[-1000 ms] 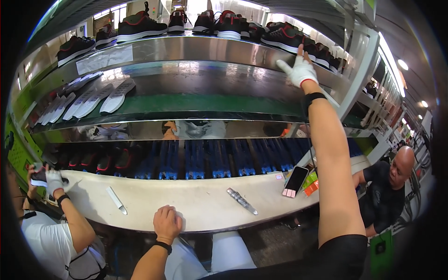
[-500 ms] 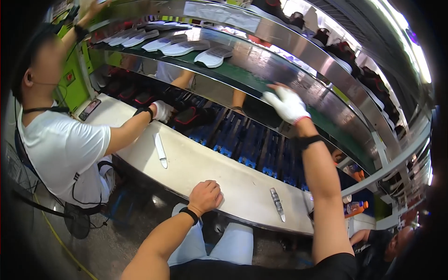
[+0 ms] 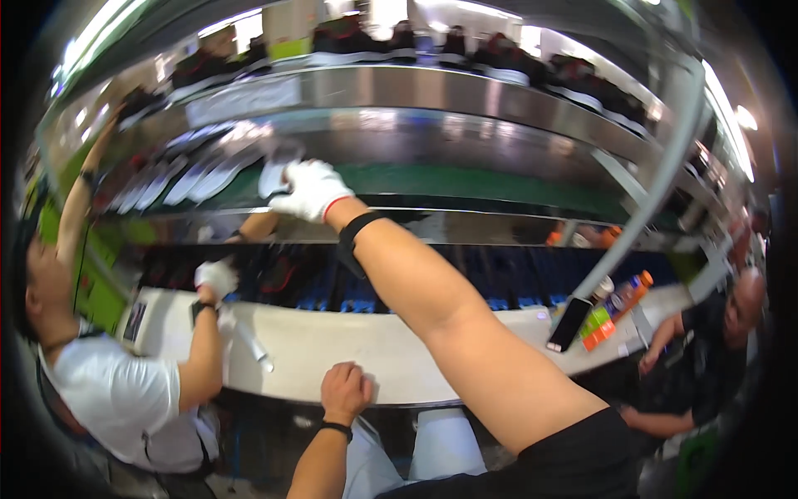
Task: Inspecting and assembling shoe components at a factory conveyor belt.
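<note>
My right hand [image 3: 312, 191], in a white knitted glove, reaches far forward to the green belt of the middle shelf. Its fingers close around the near end of a white shoe sole [image 3: 277, 173], the rightmost of the row. Part of that sole is hidden behind the glove. More white soles [image 3: 224, 176] lie side by side to its left. My left hand [image 3: 347, 387], bare, rests curled in a loose fist at the near edge of the cream worktop [image 3: 407, 341], with nothing seen in it.
At left a co-worker [image 3: 116, 374] in a white shirt works beside me, one gloved hand [image 3: 216, 279] over the worktop near a white-handled knife [image 3: 252, 345]. A phone [image 3: 570, 324] and bottles [image 3: 628, 295] stand at right, near another person [image 3: 706, 349]. Dark shoes [image 3: 357, 40] line the top shelf.
The view has swung round to the left. My right hand has gone from above bare belt to the rightmost sole and closed on it. My left fist stays at the worktop's edge.
</note>
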{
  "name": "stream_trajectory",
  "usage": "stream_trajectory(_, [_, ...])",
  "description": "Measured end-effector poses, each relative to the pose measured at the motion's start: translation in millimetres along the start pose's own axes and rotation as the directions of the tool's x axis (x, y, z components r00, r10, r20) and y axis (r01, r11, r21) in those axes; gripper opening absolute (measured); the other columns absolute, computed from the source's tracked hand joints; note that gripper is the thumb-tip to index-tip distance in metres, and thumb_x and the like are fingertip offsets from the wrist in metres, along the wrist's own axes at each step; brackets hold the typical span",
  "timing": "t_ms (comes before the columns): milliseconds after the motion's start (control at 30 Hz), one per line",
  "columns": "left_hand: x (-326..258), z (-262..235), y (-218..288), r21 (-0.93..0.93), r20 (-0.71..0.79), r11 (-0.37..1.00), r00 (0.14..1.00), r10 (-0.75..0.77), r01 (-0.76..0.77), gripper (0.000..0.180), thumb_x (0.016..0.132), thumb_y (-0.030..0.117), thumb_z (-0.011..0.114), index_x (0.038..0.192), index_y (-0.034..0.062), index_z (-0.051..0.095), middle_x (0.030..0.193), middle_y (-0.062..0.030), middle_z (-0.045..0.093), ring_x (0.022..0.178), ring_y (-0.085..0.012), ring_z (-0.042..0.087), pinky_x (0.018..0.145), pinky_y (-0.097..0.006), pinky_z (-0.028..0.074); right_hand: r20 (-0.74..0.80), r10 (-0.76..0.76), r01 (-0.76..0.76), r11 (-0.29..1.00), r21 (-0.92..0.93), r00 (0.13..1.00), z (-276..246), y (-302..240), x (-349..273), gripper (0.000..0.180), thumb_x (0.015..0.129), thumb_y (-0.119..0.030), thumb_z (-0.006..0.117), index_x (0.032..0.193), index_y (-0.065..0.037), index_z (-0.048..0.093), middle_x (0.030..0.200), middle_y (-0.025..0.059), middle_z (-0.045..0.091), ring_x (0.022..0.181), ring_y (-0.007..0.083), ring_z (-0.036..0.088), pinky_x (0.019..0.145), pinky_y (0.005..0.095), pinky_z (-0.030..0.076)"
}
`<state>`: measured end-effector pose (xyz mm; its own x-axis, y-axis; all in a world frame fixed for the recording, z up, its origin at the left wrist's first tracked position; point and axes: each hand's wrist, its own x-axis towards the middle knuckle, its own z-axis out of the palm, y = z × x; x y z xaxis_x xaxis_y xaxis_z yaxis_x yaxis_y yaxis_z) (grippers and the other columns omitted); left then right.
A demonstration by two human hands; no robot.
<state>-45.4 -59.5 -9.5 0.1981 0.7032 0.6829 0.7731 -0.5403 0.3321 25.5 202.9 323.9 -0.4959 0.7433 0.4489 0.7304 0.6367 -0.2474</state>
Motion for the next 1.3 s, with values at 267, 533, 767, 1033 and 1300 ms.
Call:
stream_trajectory(267, [37.8, -19.5, -51.3, -0.08, 0.573, 0.979, 0.813, -0.107, 0.185, 0.021, 0.089, 0.022, 0.075, 0.099, 0.0035, 0.076, 0.101, -0.0234, 0.076, 0.101, -0.0435, 0.071, 0.09, -0.053, 0.057, 0.05, 0.087, -0.078, 0.983, -0.166, 0.995, -94.4, 103.0, -103.1, 0.079, 0.074, -0.071, 0.082, 0.119, -0.007, 0.081, 0.124, 0.0243, 0.077, 0.119, 0.0418, 0.073, 0.107, 0.0475, 0.057])
stream_trajectory(533, [226.6, 73.9, -150.9, 0.156, 0.558, 0.987, 0.828, -0.06, -0.034, 0.034, 0.093, 0.023, 0.072, 0.12, 0.0023, 0.069, 0.119, -0.0251, 0.074, 0.116, -0.0446, 0.07, 0.099, -0.054, 0.058, -0.039, 0.058, -0.065, 0.97, -0.235, 0.998, -92.8, 132.9, -119.0, 0.071, 0.086, -0.071, 0.075, 0.109, -0.003, 0.078, 0.11, 0.026, 0.077, 0.108, 0.0432, 0.074, 0.099, 0.0481, 0.059])
stream_trajectory(767, [260.5, 110.6, -233.7, 0.687, 0.47, 0.662, 0.878, -0.092, -0.298, 0.097, 0.077, 0.06, 0.089, 0.148, 0.0004, 0.06, 0.148, -0.0246, 0.063, 0.141, -0.0462, 0.056, 0.119, -0.051, 0.046, -0.002, -0.017, 0.016, 0.957, -0.289, 1.0, -91.8, 143.9, -126.9, 0.067, 0.092, -0.068, 0.071, 0.106, -0.003, 0.077, 0.104, 0.0237, 0.076, 0.102, 0.0427, 0.074, 0.092, 0.0506, 0.059])
stream_trajectory(1033, [259.7, 88.2, -169.4, 0.359, 0.487, 0.85, 0.855, 0.181, -0.385, 0.101, 0.06, 0.035, 0.092, 0.151, 0.006, 0.058, 0.143, -0.0256, 0.064, 0.134, -0.0452, 0.061, 0.119, -0.054, 0.045, -0.002, -0.008, 0.007, 0.964, -0.264, 1.0, -92.6, 140.3, -129.2, 0.058, 0.096, -0.066, 0.063, 0.107, -0.011, 0.08, 0.106, 0.0199, 0.08, 0.097, 0.0396, 0.077, 0.09, 0.0481, 0.06])
stream_trajectory(1300, [170.5, -18.2, 40.1, -0.508, 0.179, 0.765, 0.82, 0.543, -0.396, 0.104, 0.062, 0.018, 0.095, 0.155, 0.0066, 0.049, 0.146, -0.0207, 0.059, 0.135, -0.0439, 0.06, 0.124, -0.057, 0.045, -0.022, 0.03, -0.035, 0.969, -0.244, 0.999, -93.8, 138.1, -136.9, 0.064, 0.084, -0.055, 0.079, 0.125, -0.005, 0.075, 0.122, 0.0189, 0.078, 0.115, 0.0388, 0.075, 0.101, 0.0457, 0.06])
